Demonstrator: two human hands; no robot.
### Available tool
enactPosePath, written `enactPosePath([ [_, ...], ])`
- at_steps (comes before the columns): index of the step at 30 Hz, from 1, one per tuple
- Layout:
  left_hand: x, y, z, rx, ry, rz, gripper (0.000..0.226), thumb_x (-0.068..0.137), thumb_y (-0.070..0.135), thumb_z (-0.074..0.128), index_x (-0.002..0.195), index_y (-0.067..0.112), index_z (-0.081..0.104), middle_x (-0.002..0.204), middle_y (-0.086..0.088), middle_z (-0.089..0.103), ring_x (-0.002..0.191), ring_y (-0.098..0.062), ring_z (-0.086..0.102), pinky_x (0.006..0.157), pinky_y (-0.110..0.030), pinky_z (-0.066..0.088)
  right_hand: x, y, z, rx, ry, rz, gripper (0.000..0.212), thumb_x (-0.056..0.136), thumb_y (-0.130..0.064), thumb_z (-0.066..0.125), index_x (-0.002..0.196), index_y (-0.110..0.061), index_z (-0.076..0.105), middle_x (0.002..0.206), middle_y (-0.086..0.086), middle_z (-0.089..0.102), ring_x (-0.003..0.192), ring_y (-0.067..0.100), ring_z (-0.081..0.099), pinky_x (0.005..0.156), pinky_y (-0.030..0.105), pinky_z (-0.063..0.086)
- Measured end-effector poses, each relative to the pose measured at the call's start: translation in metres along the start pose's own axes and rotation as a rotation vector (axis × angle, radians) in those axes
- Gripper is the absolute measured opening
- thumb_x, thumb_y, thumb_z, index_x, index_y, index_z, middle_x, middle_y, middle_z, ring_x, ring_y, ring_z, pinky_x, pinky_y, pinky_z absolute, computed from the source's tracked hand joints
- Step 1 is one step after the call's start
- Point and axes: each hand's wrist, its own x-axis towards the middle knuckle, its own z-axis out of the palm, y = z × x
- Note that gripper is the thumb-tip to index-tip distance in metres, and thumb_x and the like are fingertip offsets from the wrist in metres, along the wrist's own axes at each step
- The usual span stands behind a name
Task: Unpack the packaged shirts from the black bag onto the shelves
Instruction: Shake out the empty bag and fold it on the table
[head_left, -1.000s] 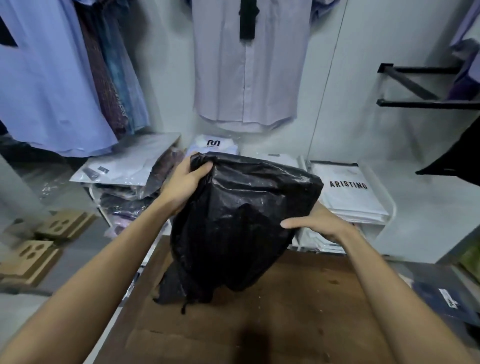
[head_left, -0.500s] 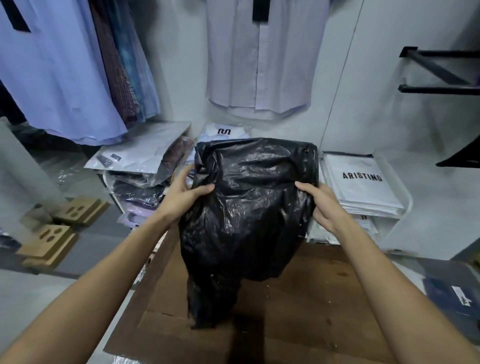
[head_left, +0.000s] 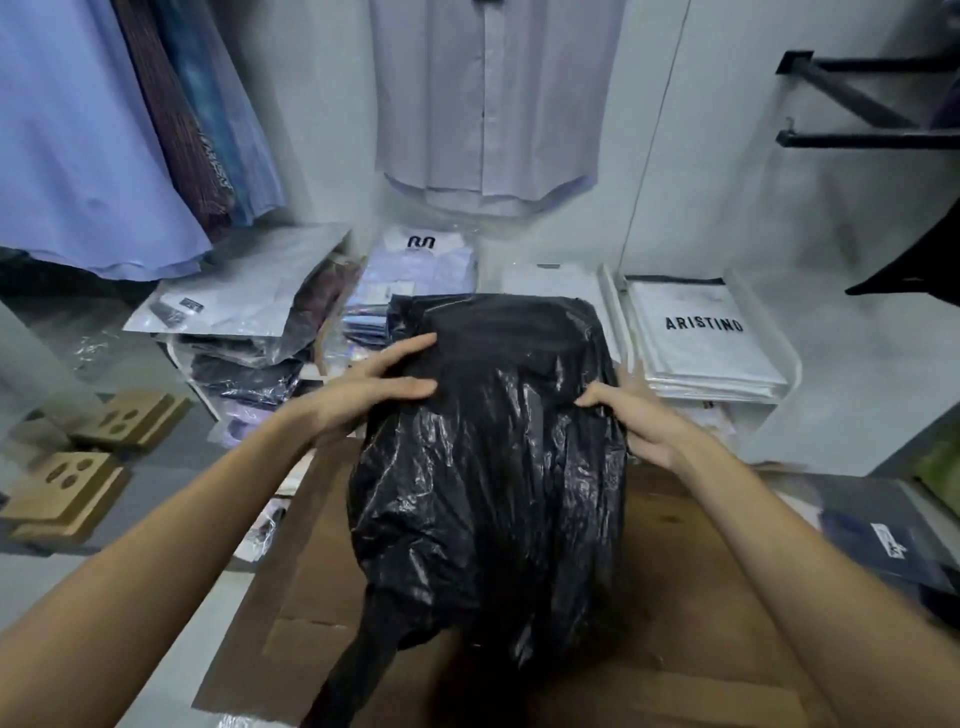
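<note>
Head view: we hold the black bag (head_left: 488, 457) up between both hands above a flat sheet of cardboard (head_left: 691, 613). Our left hand (head_left: 363, 389) lies on its upper left side, fingers extended over the plastic, thumb along the front. Our right hand (head_left: 636, 415) clasps the upper right edge, thumb in front, fingers behind. Beyond the bag, packaged shirts (head_left: 421, 260) sit stacked on the low shelf (head_left: 789, 358), with a white Aristino pack (head_left: 701, 332) at right. Shirts (head_left: 493, 98) hang on the wall above.

black bag (head_left: 488, 457): contents hidden | hanging shirt (head_left: 493, 104): collar cut off at top | right fingers (head_left: 631, 376): partly behind bag
</note>
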Motion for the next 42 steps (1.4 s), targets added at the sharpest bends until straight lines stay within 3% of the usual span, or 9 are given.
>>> enactPosePath([
  [2,0.002,-0.016,0.001,0.078,-0.023,-0.039,0.097,0.055,0.015,0.092,0.143,0.036,0.055,0.133,0.003,0.067,0.118,-0.012,0.066,0.095,-0.029,0.055,-0.001,0.015,-0.01,-0.004,-0.042,-0.042,0.078,0.09,0.007,0.061,0.151,-0.038,0.041,0.143,-0.001,0.059,0.12,0.019,0.064,0.093,0.037,0.058],
  [5,0.006,-0.032,0.002,0.076,-0.081,-0.088,0.096,0.058,-0.007,0.082,0.143,0.029,0.054,0.127,0.003,0.069,0.109,-0.009,0.068,0.088,-0.025,0.057,-0.011,0.036,-0.026,-0.076,-0.086,-0.079,0.095,0.095,0.005,0.064,0.159,-0.048,0.018,0.148,-0.032,0.023,0.137,-0.001,0.034,0.118,0.031,0.032],
  [12,0.029,-0.07,0.036,-0.095,0.094,-0.229,0.038,0.089,0.006,0.074,0.119,0.03,0.073,0.118,-0.006,0.074,0.104,-0.025,0.069,0.078,-0.028,0.061,-0.007,0.08,-0.035,-0.108,-0.011,0.096,0.038,0.1,-0.009,0.061,0.123,-0.037,0.071,0.146,-0.008,0.049,0.141,0.013,0.038,0.118,0.032,0.033],
  [17,0.028,-0.083,0.032,0.184,-0.251,-0.347,0.1,0.063,0.009,0.094,0.146,0.04,0.047,0.135,0.007,0.057,0.117,-0.013,0.061,0.09,-0.028,0.055,-0.01,0.087,-0.045,-0.303,-0.104,0.221,0.078,0.076,0.007,0.082,0.141,-0.03,0.06,0.146,-0.01,0.047,0.14,0.008,0.037,0.123,0.037,0.028],
  [23,0.045,-0.014,0.015,0.477,0.069,0.031,0.088,0.055,-0.003,0.082,0.133,0.032,0.058,0.125,0.002,0.066,0.116,-0.018,0.063,0.092,-0.013,0.048,0.007,0.015,-0.028,-0.613,0.069,-0.055,0.089,0.071,-0.005,0.091,0.148,-0.023,0.052,0.138,-0.006,0.058,0.126,0.012,0.056,0.098,0.014,0.046],
  [28,0.037,0.043,0.006,0.713,0.42,0.507,0.083,0.063,-0.008,0.079,0.141,0.014,0.059,0.139,-0.005,0.063,0.128,-0.019,0.058,0.105,-0.006,0.033,0.009,-0.05,-0.014,-0.774,0.356,-0.569,0.084,0.072,-0.015,0.091,0.146,-0.026,0.055,0.131,-0.013,0.062,0.124,0.002,0.055,0.109,0.017,0.04],
  [32,0.02,0.024,0.018,0.744,0.531,0.576,0.08,0.069,-0.005,0.079,0.143,0.016,0.057,0.137,-0.009,0.064,0.125,-0.024,0.06,0.104,-0.007,0.034,-0.004,-0.032,-0.007,-0.734,0.421,-0.746,0.066,0.081,-0.013,0.08,0.143,-0.025,0.06,0.125,-0.016,0.065,0.12,-0.001,0.058,0.105,0.01,0.041],
  [38,-0.024,-0.11,0.062,0.718,0.376,0.262,0.088,0.064,-0.005,0.079,0.144,0.021,0.056,0.129,-0.017,0.063,0.116,-0.037,0.064,0.097,-0.024,0.044,-0.033,0.1,-0.016,-0.81,0.232,-0.475,0.074,0.075,-0.018,0.089,0.143,-0.028,0.059,0.124,0.001,0.073,0.117,0.011,0.064,0.094,0.014,0.048],
  [42,-0.068,-0.169,0.096,0.713,0.277,0.095,0.084,0.073,0.001,0.08,0.148,0.028,0.051,0.134,-0.013,0.06,0.119,-0.034,0.062,0.096,-0.033,0.05,-0.066,0.169,-0.025,-0.859,-0.011,-0.152,0.101,0.068,-0.031,0.096,0.151,-0.046,0.041,0.141,-0.013,0.06,0.129,0.006,0.056,0.103,0.023,0.049],
])
